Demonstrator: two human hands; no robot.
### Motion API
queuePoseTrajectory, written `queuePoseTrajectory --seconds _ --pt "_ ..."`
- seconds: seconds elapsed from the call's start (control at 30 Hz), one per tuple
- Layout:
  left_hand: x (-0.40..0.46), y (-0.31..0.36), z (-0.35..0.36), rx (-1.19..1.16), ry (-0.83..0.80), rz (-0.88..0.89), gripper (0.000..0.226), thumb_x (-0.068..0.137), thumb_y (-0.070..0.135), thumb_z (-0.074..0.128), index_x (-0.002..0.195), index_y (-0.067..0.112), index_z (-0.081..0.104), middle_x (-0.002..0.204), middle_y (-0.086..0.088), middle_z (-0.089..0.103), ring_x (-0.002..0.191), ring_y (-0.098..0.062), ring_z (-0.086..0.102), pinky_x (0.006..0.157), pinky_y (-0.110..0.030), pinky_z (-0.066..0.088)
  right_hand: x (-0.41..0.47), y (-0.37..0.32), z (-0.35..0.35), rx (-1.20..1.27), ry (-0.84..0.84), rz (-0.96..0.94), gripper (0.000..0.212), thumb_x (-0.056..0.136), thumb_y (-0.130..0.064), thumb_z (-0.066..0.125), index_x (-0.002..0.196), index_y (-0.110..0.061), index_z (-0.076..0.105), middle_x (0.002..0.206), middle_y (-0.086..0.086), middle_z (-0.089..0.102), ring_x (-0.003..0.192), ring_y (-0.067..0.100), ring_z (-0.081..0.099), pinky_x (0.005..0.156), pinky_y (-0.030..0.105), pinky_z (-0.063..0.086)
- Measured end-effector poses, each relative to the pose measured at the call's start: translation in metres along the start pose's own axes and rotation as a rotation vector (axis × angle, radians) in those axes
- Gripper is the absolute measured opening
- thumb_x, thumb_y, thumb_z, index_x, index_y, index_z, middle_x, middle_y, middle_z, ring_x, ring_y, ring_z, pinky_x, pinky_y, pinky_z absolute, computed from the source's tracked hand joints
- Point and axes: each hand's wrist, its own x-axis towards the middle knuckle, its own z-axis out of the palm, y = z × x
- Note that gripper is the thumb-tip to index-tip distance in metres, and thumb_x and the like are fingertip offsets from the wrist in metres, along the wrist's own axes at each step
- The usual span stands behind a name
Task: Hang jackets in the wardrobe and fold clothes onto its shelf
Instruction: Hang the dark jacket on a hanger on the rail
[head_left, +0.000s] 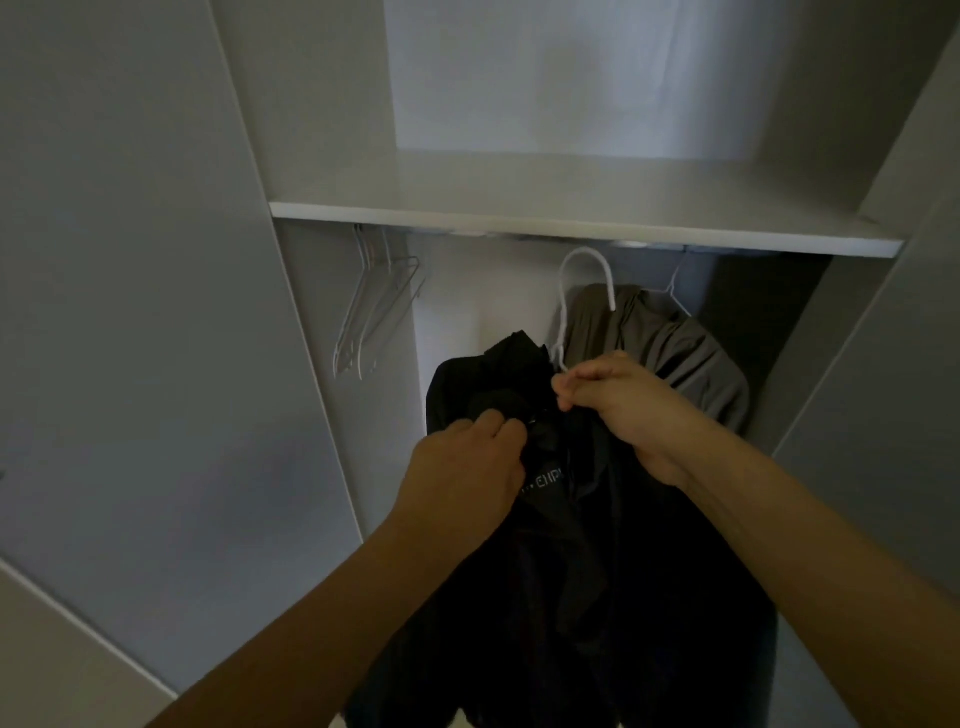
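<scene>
Left hand (465, 467): nearest the camera on the left, fingers curled and gripping a bunch of dark cloth at the collar area of the black jacket.
Right hand (621, 410): slightly farther in and to the right, thumb and fingers pinching together at the base of the white hanger's neck, where it meets the jacket's collar; the grip is narrow, closed on the hanger wire and the cloth right beside it.
Black jacket (582, 571): held up in front of the open wardrobe between both hands, its body drooping down out of the bottom of the view; a small pale printed logo shows just below the left hand.
White hanger (587, 270): its hook rises above the right hand, curved top close under the shelf edge; whether it sits on the rail cannot be told.
Grey jacket (675, 348): hanging behind and to the right of the black one, on its own thin wire hanger.
Spare hangers (374, 306): a bunch of thin wire ones hanging at the left end of the hanging space, well apart from the jackets.
Shelf (571, 221): white board across the wardrobe, directly above the hanging space.
Wardrobe door (130, 312): pale panel standing open on the left.
</scene>
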Motion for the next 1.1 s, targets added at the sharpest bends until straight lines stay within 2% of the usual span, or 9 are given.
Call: queuePoseTrajectory --seconds 0.1,0.2,0.27,0.37,0.5,0.63,0.77,0.93,1.1 --pt "0.008 -0.006 -0.014 0.064 -0.138 0.169 0.027 0.102 0.031 0.033 0.108 0.018 0.055 0.099 0.003 0.058 0.073 -0.007 0.04 0.064 -0.022 0.028 0.005 0.004 0.0 0.018 0.098 0.063 0.023 0.091 -0.012 0.066 0.071 0.0 0.065 0.108 0.017 0.062 0.1 0.023 0.06 0.091 0.025 0.049" --pt "0.009 -0.014 -0.034 0.122 -0.256 0.377 0.022 0.102 0.025 0.034 0.102 0.015 0.054 0.093 0.001 0.056 0.07 -0.008 0.04 0.066 -0.023 0.029 0.004 0.01 0.011 -0.026 0.119 0.043 0.013 0.091 -0.008 0.065 0.083 0.002 0.065 0.121 0.012 0.046 0.096 0.013 0.054 0.074 0.008 0.044" --pt "0.001 -0.023 -0.041 0.066 -0.291 0.435 0.017 0.099 0.021 0.038 0.09 0.017 0.052 0.081 0.003 0.051 0.067 -0.007 0.039 0.065 -0.022 0.029 0.0 0.008 0.021 -0.095 0.085 -0.02 0.02 0.092 -0.014 0.064 0.076 -0.002 0.064 0.113 0.004 0.039 0.096 0.008 0.05 0.082 0.009 0.037" --pt "-0.012 -0.037 -0.046 -0.324 -0.198 0.227 0.021 0.087 0.029 0.046 0.07 0.018 0.041 0.068 0.008 0.041 0.062 -0.008 0.041 0.059 -0.017 0.031 -0.004 -0.008 0.023 0.026 0.01 -0.074 0.031 0.091 -0.019 0.066 0.061 -0.011 0.068 0.084 -0.009 0.057 0.076 -0.002 0.06 0.07 0.008 0.045" --pt "0.002 -0.038 -0.036 -0.936 0.027 -0.475 0.037 0.096 0.046 0.044 0.084 0.014 0.061 0.079 -0.001 0.063 0.074 -0.012 0.06 0.07 -0.021 0.047 -0.011 -0.034 0.03 0.042 -0.09 -0.198 0.034 0.09 -0.019 0.066 0.057 -0.014 0.07 0.061 -0.015 0.066 0.062 -0.005 0.063 0.062 0.006 0.047" --pt "0.008 -0.028 -0.025 -0.993 -0.028 -0.491 0.058 0.095 0.057 0.042 0.075 0.007 0.061 0.066 -0.008 0.06 0.059 -0.02 0.058 0.062 -0.033 0.047 -0.005 -0.042 0.043 0.036 -0.067 -0.177 0.032 0.09 -0.025 0.066 0.066 -0.005 0.07 0.066 0.011 0.067 0.068 0.015 0.067 0.067 0.022 0.054" --pt "0.009 -0.032 -0.032 -1.102 -0.035 -0.436 0.068 0.085 0.069 0.044 0.063 0.006 0.056 0.057 -0.006 0.049 0.053 -0.017 0.047 0.055 -0.029 0.041 0.0 -0.039 0.049 0.102 -0.055 -0.098 0.03 0.091 -0.026 0.065 0.068 -0.007 0.07 0.068 0.01 0.069 0.068 0.017 0.068 0.065 0.024 0.054" --pt "-0.004 -0.071 -0.044 -0.878 -0.402 -0.265 0.047 0.091 0.053 0.054 0.061 0.017 0.053 0.052 0.003 0.048 0.047 -0.009 0.048 0.048 -0.019 0.042 0.008 -0.019 0.036 0.187 0.061 0.029 0.026 0.082 -0.035 0.074 0.069 -0.012 0.074 0.078 0.011 0.073 0.071 0.021 0.071 0.066 0.028 0.058" --pt "-0.016 -0.117 -0.055 -0.5 -0.272 -0.307 0.038 0.099 0.046 0.044 0.082 0.016 0.06 0.073 -0.003 0.06 0.067 -0.013 0.06 0.058 -0.023 0.046 0.02 0.029 0.004 0.152 0.274 0.129 0.004 0.088 -0.019 0.065 0.088 -0.02 0.068 0.095 0.007 0.072 0.094 0.026 0.067 0.075 0.033 0.052"
